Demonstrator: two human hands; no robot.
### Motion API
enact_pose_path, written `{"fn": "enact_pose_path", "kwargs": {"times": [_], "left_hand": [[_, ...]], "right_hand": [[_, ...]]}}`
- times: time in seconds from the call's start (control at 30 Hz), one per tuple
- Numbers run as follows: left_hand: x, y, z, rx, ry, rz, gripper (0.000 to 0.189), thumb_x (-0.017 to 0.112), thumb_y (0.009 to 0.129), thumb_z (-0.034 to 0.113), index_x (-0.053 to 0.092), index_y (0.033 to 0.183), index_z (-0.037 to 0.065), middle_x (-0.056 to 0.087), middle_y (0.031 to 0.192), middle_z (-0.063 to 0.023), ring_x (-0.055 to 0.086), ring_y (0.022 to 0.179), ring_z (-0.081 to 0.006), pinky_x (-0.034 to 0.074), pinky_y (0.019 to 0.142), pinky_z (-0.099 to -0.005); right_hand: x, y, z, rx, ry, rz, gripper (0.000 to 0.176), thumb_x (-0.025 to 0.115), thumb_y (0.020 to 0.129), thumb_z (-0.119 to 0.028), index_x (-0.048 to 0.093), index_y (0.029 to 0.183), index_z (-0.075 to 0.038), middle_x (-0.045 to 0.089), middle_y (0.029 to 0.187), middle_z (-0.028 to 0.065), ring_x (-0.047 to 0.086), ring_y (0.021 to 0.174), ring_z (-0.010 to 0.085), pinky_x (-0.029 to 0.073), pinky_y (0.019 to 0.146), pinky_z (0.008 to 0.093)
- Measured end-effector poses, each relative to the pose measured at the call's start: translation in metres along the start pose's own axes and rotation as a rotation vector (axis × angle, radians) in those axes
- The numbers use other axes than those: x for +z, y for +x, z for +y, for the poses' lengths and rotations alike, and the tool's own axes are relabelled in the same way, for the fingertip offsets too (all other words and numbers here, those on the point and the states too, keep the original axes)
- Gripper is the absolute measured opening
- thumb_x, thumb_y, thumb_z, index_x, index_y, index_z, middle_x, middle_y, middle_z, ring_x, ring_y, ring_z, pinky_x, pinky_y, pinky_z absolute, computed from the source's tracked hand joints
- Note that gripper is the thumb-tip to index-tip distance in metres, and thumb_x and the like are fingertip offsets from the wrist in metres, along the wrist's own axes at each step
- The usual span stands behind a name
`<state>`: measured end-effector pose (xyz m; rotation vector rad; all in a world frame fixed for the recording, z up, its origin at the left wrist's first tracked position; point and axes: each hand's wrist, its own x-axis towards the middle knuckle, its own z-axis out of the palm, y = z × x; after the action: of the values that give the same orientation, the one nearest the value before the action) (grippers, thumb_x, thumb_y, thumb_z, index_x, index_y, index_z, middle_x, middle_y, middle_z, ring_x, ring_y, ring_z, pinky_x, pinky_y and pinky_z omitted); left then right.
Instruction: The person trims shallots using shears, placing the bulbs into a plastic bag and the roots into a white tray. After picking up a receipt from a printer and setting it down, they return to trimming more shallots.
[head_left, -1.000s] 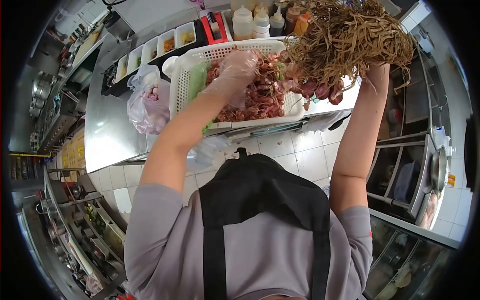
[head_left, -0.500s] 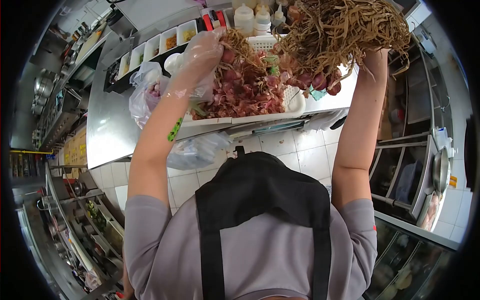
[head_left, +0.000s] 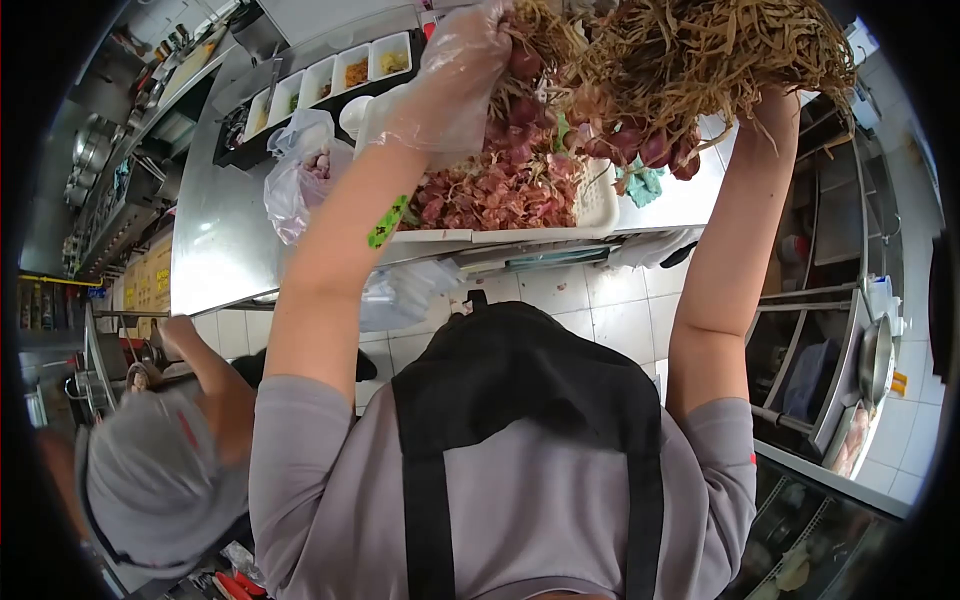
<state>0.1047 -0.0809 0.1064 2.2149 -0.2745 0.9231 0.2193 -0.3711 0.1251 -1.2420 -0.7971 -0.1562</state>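
My left hand (head_left: 462, 75), in a clear plastic glove, is closed on dried stems and shallots at the left part of a large bundle. The bundle (head_left: 700, 65) of dry brown stems, with red shallots (head_left: 655, 148) hanging below, spreads across the upper right. At its right side my right hand (head_left: 768, 112) is mostly covered by stems, so its fingers are hidden. Beneath the bundle, a white basket (head_left: 603, 205) holds many loose red shallots and skins (head_left: 500, 190).
A plastic bag (head_left: 290, 195) lies left of the basket on the steel counter (head_left: 215, 245). Behind it stands a tray of condiments (head_left: 318, 85). A green cloth (head_left: 642, 185) is at the right. Another person (head_left: 150, 470) is at the lower left.
Both my hands and the bundle have moved up and to the right in view. My gloved left hand has shifted further over the basket. A co-worker has come into view at the lower left.
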Motion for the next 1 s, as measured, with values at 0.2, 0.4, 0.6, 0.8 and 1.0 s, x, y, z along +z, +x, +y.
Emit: {"fn": "enact_pose_path", "kwargs": {"times": [0.2,0.4,0.6,0.8,1.0], "left_hand": [[0.03,-0.044,-0.048,0.158,0.533,-0.258,0.013,0.054,0.076,0.012,0.06,0.082,0.001,0.06,0.083,-0.0169,0.058,0.082,-0.0313,0.048,0.071,-0.0414],[0.039,-0.042,-0.088,0.195,0.601,-0.506,0.008,0.058,0.071,0.01,0.057,0.075,0.003,0.057,0.076,-0.0139,0.059,0.08,-0.0288,0.048,0.068,-0.0405],[0.031,-0.036,0.003,-0.063,0.476,-0.822,0.017,0.059,0.076,0.013,0.063,0.089,0.002,0.065,0.075,-0.0103,0.063,0.066,-0.0211,0.051,0.059,-0.0333],[0.091,-0.065,-0.032,0.333,0.879,-0.937,0.018,0.054,0.079,0.012,0.067,0.091,0.013,0.063,0.091,-0.0049,0.056,0.093,-0.0236,0.039,0.083,-0.0506],[0.074,-0.073,-0.029,0.351,0.711,-0.815,0.018,0.053,0.076,0.01,0.067,0.087,0.012,0.064,0.088,-0.0067,0.058,0.092,-0.0256,0.039,0.088,-0.0509]], "right_hand": [[0.005,0.004,0.001,-0.001,0.001,-0.001,0.031,0.059,0.081,-0.016,0.055,0.106,0.001,0.06,0.101,0.0115,0.058,0.086,0.0188,0.049,0.072,0.0303],[0.009,0.002,-0.002,-0.001,0.002,0.004,0.032,0.059,0.081,-0.017,0.054,0.107,0.001,0.059,0.102,0.0113,0.059,0.086,0.0187,0.049,0.072,0.0305],[0.007,-0.005,-0.003,0.011,0.008,0.008,0.034,0.06,0.081,-0.019,0.054,0.108,0.001,0.059,0.103,0.0111,0.059,0.087,0.0186,0.049,0.073,0.0306],[0.008,-0.006,-0.003,0.013,0.009,0.01,0.035,0.06,0.081,-0.021,0.054,0.109,0.0,0.059,0.103,0.0108,0.059,0.088,0.0185,0.049,0.073,0.0308],[0.007,-0.002,-0.004,0.005,0.007,0.015,0.037,0.061,0.081,-0.022,0.054,0.109,0.0,0.059,0.104,0.0106,0.059,0.089,0.0184,0.049,0.074,0.0309]]}}
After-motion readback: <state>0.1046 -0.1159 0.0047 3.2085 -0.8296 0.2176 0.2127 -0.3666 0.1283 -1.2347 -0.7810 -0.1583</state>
